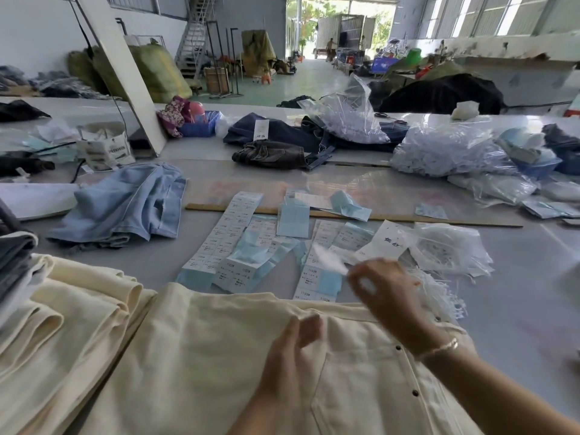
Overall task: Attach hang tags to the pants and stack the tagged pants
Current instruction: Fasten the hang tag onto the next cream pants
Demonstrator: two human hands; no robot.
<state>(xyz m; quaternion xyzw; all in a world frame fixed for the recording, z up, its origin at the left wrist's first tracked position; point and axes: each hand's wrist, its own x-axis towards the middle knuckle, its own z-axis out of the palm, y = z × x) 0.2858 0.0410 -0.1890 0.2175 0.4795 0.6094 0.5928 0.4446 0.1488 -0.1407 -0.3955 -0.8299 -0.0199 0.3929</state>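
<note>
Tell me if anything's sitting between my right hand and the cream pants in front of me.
Nothing visible is in the way. The right hand hovers just past the waistband of the cream pants, pinching a blurred white strip. The left hand already lies on the fabric near the waistband.

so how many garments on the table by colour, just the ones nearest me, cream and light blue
Cream pants: 2, one flat under the hands, one folded to its left
Light blue pants: 1
Total: 3
</note>
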